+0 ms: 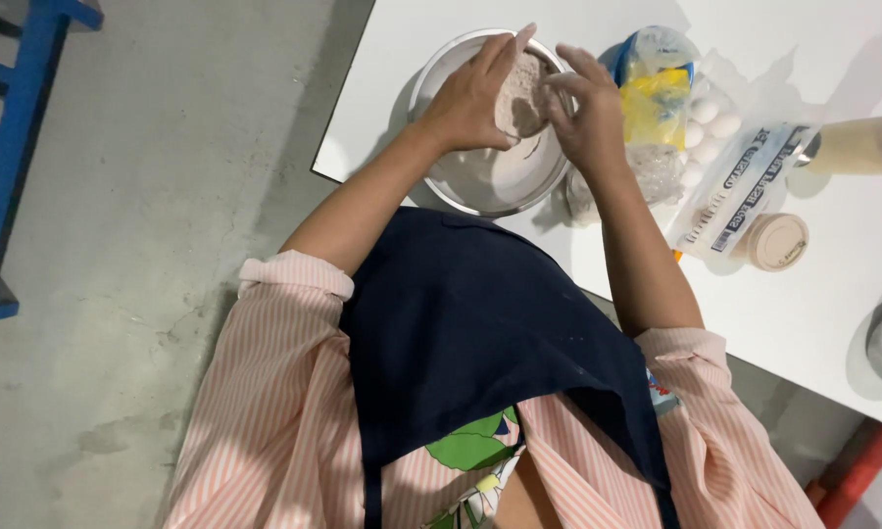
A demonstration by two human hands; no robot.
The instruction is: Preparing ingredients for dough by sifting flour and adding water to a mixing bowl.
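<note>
Dough lump (521, 96), pale brownish-grey and floury, sat between both hands directly over the steel bowl (441, 73), at the bowl's upper right part. Left hand (470, 93) came in from the bowl's left side, fingers curled round the lump's left face, fingertips pointing up and away from the body. Right hand (588, 113) came in from the right, fingers bent over the lump's top and right edge. Both grips were closed on the lump, pressing it from opposite sides; neither hand was clearly nearer, the lump lay in the middle between them. Long axis of the lump ran roughly up-down in the head view, away from the person, though much of it was hidden by fingers, so exact shape could not be told. Surface of lump looked dry, crumbly, dusted; no gloss.

Bowl interior showed a light powdery smear below the hands. Bowl stood near the left corner of the white surface (833, 294). Just right of the bowl: a clear bag with yellow and blue print (657, 88), holding powder at its bottom. Beyond it, white eggs (706, 127) in a clear wrap. Further right, a long clear packet (745, 186), a beige round lid (774, 240), and a beige bottle (862, 145) lying on its side.
</note>
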